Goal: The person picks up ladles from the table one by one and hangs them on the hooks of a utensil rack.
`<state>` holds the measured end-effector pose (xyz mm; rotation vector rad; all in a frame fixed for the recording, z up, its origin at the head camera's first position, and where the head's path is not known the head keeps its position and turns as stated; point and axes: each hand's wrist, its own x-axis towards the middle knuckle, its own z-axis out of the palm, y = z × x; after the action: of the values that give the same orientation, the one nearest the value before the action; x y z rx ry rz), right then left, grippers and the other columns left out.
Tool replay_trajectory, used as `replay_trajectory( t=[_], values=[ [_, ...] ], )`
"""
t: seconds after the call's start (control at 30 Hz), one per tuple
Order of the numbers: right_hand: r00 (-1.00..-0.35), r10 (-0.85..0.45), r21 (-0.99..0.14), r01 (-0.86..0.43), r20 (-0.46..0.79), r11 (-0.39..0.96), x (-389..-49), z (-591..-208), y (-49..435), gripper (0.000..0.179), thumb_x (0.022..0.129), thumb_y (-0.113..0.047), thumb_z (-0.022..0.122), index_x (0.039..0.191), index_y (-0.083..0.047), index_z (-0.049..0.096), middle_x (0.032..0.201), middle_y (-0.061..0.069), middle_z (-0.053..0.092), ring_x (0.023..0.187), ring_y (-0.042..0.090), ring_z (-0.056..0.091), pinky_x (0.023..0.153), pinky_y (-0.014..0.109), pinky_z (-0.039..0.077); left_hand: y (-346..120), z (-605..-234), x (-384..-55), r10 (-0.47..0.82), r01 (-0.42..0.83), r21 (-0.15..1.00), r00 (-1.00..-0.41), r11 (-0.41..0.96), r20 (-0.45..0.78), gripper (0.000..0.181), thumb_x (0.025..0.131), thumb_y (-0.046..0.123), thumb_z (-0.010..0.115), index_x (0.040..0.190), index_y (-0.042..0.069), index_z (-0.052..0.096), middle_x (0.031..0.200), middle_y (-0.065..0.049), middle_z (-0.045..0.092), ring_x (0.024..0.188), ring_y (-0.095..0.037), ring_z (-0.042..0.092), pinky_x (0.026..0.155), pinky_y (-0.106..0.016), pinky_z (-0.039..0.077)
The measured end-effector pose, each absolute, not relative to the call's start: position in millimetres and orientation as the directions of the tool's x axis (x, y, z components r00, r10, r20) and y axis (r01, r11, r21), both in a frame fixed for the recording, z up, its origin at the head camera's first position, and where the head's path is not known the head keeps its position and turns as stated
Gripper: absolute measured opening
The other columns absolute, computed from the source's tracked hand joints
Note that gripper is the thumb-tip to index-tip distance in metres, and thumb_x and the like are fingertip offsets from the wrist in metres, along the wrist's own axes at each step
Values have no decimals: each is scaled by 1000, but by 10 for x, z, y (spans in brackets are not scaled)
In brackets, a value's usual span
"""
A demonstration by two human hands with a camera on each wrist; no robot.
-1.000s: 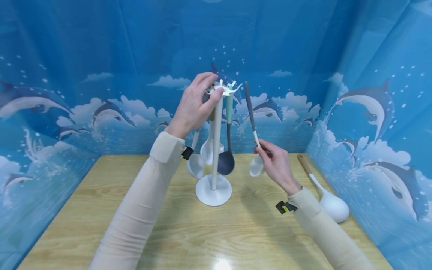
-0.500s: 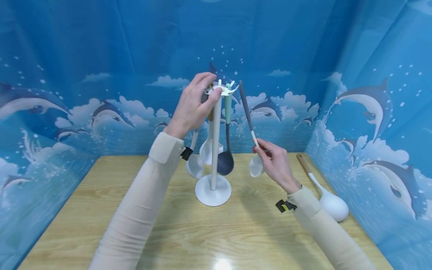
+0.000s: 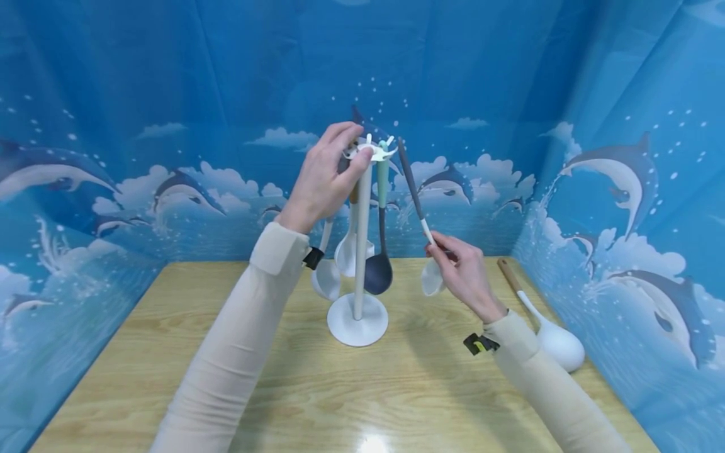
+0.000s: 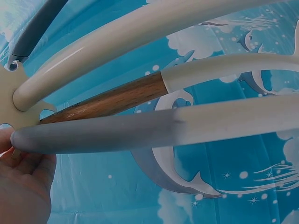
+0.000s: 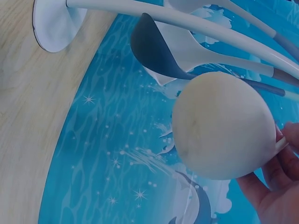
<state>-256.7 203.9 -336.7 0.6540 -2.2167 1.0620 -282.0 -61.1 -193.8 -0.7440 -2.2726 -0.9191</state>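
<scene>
A white utensil stand point(image 3: 359, 251) rises from a round base on the table, and my left hand point(image 3: 324, 176) grips its hooked top. My right hand point(image 3: 466, 272) pinches a white ladle point(image 3: 432, 279) low on its stem, bowl down. That ladle's dark grey handle leans left, its tip close to the stand's right hook. In the right wrist view the bowl's rounded back point(image 5: 223, 126) faces the camera. On the stand hang a dark ladle point(image 3: 378, 274) with a green handle, a white utensil point(image 3: 346, 253) with a wooden handle, and a white utensil point(image 3: 326, 279) with a grey handle point(image 4: 93, 133).
A large white ladle point(image 3: 559, 346) with a wooden handle lies on the wood-grain table point(image 3: 362, 384) near its right edge. Blue dolphin-print curtains point(image 3: 464, 63) stand behind the table and at both sides.
The held ladle's handle tip has swung left towards the stand's right hook. My left hand stays on the stand's top, and the hanging utensils look the same.
</scene>
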Motion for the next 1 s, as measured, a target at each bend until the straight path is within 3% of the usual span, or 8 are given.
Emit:
replay_trajectory(
  t=[0.23, 0.43, 0.8, 1.0],
  values=[
    [-691, -149, -499, -638, 707, 586, -2590, -3319, 2121, 28, 97, -8, 61, 123, -2, 67, 94, 12, 73, 79, 21, 71, 69, 11, 53, -611, -1938, -2821, 279, 671, 425, -681, 607, 677, 56, 102, 44, 42, 148, 12, 44, 152, -6, 40, 137, -22, 42, 113, -41, 38],
    [-682, -117, -493, -625, 722, 605, -2601, -3274, 2192, 27, 97, -10, 61, 123, -5, 69, 93, 10, 73, 79, 10, 67, 70, 10, 52, -611, -1933, -2820, 277, 669, 422, -681, 613, 678, 56, 102, 44, 41, 148, 12, 44, 153, -6, 40, 137, -22, 42, 113, -41, 39],
    [-696, -78, -516, -598, 714, 614, -2603, -3267, 2228, 27, 98, -16, 60, 123, -10, 70, 93, 7, 72, 71, 3, 58, 55, 20, 43, -610, -1941, -2822, 274, 666, 426, -684, 613, 676, 57, 101, 45, 42, 148, 13, 44, 153, -5, 39, 137, -22, 42, 113, -41, 39],
    [-705, -78, -517, -586, 705, 624, -2606, -3279, 2222, 28, 99, -17, 60, 124, -10, 69, 91, 6, 70, 60, 7, 47, 51, 21, 37, -612, -1944, -2823, 271, 665, 431, -686, 610, 676, 56, 101, 44, 42, 148, 13, 45, 153, -5, 40, 136, -21, 43, 112, -40, 39]
  ],
)
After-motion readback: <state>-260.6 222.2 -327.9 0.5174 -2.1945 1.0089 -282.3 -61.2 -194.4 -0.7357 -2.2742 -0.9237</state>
